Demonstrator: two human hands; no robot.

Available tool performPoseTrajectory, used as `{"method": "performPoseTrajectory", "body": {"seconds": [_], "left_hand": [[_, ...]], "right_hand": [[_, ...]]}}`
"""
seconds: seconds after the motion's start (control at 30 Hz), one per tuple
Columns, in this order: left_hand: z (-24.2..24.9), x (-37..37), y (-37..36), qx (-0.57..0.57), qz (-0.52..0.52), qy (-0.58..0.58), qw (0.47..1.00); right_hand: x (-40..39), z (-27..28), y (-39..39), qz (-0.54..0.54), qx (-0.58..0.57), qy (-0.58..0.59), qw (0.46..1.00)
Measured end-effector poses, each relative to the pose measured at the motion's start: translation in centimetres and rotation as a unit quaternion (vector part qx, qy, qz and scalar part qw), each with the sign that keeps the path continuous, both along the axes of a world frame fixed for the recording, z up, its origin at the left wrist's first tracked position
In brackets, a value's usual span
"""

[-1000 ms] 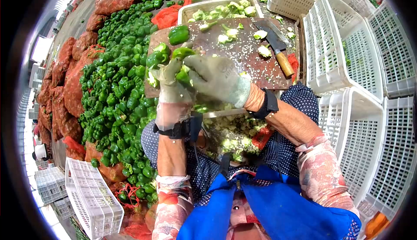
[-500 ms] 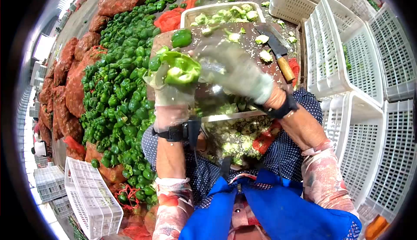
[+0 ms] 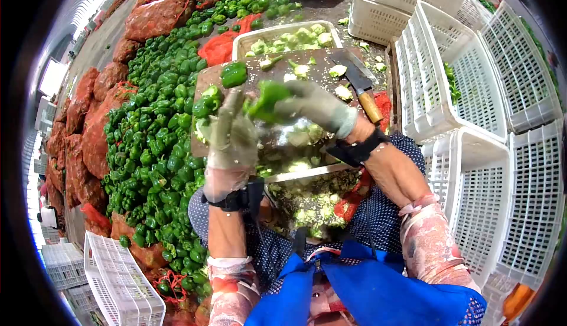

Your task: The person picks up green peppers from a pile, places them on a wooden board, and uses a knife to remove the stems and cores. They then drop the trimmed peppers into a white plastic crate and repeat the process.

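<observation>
My right hand (image 3: 316, 106), in a pale glove, is closed on a green bell pepper (image 3: 269, 100) above the brown board (image 3: 204, 87); motion blurs the pepper. Just left of it, my gloved left hand (image 3: 233, 134) has its fingers stretched upward and holds nothing that I can see. A whole bell pepper lies on the board beyond my hands, and another pepper with a pale cut part is by the left edge. Pale cut cores and scattered seeds lie around them. On the board's right side rests a cleaver (image 3: 361, 90) with a wooden handle.
A white tub (image 3: 238, 48) of pepper cores stands behind the board. A large heap of green peppers (image 3: 156, 131) spreads along the left, beside filled red mesh sacks (image 3: 88, 113). White plastic crates (image 3: 472, 90) stack up on the right; another crate (image 3: 121, 284) stands at lower left.
The opened pepper has gone from my left hand to my right hand. My left fingers have straightened away from it. The view has shifted slightly.
</observation>
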State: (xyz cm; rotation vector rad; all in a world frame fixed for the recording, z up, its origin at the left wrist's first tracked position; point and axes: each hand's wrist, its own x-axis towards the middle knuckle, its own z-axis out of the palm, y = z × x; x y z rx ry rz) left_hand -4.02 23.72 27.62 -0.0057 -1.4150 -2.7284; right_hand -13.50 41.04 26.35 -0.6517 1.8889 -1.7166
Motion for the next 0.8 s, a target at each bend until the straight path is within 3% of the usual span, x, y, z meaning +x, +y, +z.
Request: {"method": "performPoseTrajectory", "body": {"seconds": [0.03, 0.1, 0.13, 0.2, 0.23, 0.3, 0.37, 0.43, 0.47, 0.5, 0.53, 0.57, 0.6, 0.63, 0.67, 0.7, 0.8], "left_hand": [[0.0, 0.2, 0.0, -0.03, 0.073, 0.006, 0.997], [0.3, 0.0, -2.8, 0.049, 0.108, 0.055, 0.991], [0.7, 0.4, -3.7, 0.061, 0.111, 0.061, 0.99], [0.6, 1.2, -5.9, 0.092, 0.131, 0.07, 0.985], [1.0, 1.7, -6.5, 0.075, 0.129, 0.087, 0.985], [1.3, 2.3, -7.5, 0.089, 0.164, 0.082, 0.979], [1.3, 2.5, -8.9, 0.088, 0.167, 0.086, 0.978], [1.1, 2.6, -9.9, 0.101, 0.19, 0.073, 0.974], [1.3, 2.7, -10.0, 0.098, 0.188, 0.078, 0.974], [1.4, 2.7, -9.7, 0.095, 0.185, 0.084, 0.975], [1.5, 2.8, -9.7, 0.092, 0.182, 0.089, 0.975], [1.2, 2.7, -10.1, 0.099, 0.157, 0.096, 0.978], [1.1, 2.6, -10.4, 0.113, 0.16, 0.084, 0.977], [0.9, 2.5, -10.4, 0.127, 0.163, 0.071, 0.976], [0.8, 2.5, -10.6, 0.115, 0.166, 0.074, 0.977], [0.7, 2.5, -10.7, 0.11, 0.17, 0.072, 0.977], [0.9, 2.6, -10.6, 0.105, 0.173, 0.076, 0.976]], "right_hand": [[0.3, 1.3, 0.8, -0.01, -0.067, -0.077, 0.995], [-1.4, 2.9, 4.6, -0.054, -0.172, -0.052, 0.982], [-3.8, -0.3, 8.0, -0.081, -0.353, -0.094, 0.927], [-7.4, 0.8, 16.2, -0.065, -0.524, -0.004, 0.849], [-8.7, 2.4, 19.8, 0.021, -0.584, 0.015, 0.811], [-5.4, 3.7, 21.4, -0.116, -0.593, 0.022, 0.796], [-6.5, 2.4, 19.4, -0.098, -0.589, -0.033, 0.801], [-7.6, -0.1, 12.7, -0.199, -0.398, 0.046, 0.894], [-6.0, 0.3, 8.0, -0.205, -0.235, 0.005, 0.95], [-4.4, 0.9, 3.0, -0.174, -0.063, -0.027, 0.982], [-3.8, -1.2, -1.1, -0.104, 0.006, 0.001, 0.995], [-3.4, -0.9, -4.8, -0.016, 0.169, 0.039, 0.985], [-3.2, -3.5, -7.7, -0.028, 0.268, 0.14, 0.953], [-3.1, -5.1, -10.3, 0.005, 0.308, 0.123, 0.943], [-1.4, -2.7, -11.7, 0.05, 0.386, 0.051, 0.92], [-1.4, -5.4, -13.1, 0.048, 0.423, 0.167, 0.889], [-3.1, -8.8, -14.6, 0.022, 0.425, 0.175, 0.888]]}}
